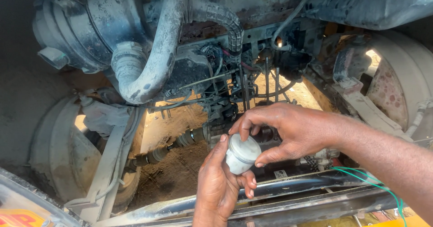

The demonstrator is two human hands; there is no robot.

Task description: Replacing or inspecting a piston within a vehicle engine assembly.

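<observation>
Both hands meet low in the middle of the view, above an opened vehicle engine bay. The left hand (218,188) comes up from the bottom edge and cups a small, pale grey, ribbed cylindrical plastic cap (242,154), with its thumb lying along the cap's left side and its fingers curled beneath. The right hand (288,130) reaches in from the right, its thumb and fingertips pinched on the cap's top rim, the remaining fingers arched over it. The cap is tilted, its flat round face turned up and to the right.

Behind the hands hang a thick, dusty grey curved rubber hose (155,51) and a black corrugated hose (225,21), beside a large dark round metal air-filter housing (76,28) at the upper left. A thin green wire (374,184) crosses the right forearm. A dark metal cross tube (297,186) runs just beneath the hands, and brown dirt ground (173,164) shows through the gap below.
</observation>
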